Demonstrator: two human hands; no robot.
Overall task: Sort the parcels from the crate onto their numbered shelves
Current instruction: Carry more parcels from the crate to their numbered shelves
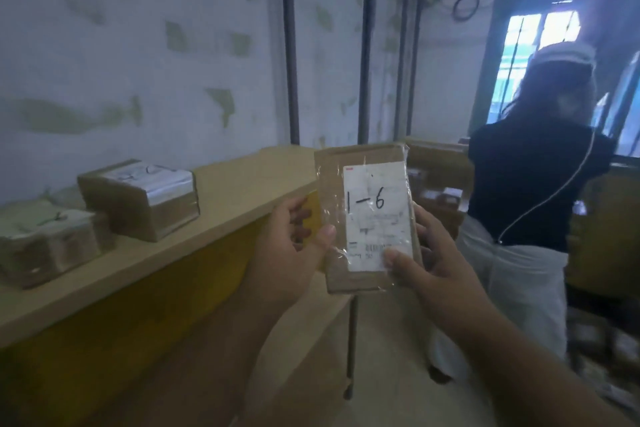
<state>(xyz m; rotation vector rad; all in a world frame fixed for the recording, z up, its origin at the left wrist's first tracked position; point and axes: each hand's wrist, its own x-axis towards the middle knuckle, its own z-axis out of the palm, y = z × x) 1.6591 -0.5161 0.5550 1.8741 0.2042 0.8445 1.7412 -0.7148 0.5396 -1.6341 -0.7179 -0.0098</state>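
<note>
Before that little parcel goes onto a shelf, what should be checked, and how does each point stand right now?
1. Parcel held securely: ok, left hand and right hand both grip its sides.
2. Label readable: ok, handwritten "1-6" faces the camera.
3. Matching shelf number found: cannot tell, no shelf marking shows.
4. Free space on the nearby shelf: ok, bare board lies right of the two boxes.
5. Way ahead clear: not ok, another person stands close on the right.

Both hands hold parcel marked "1-6"; shelf beside.
</note>
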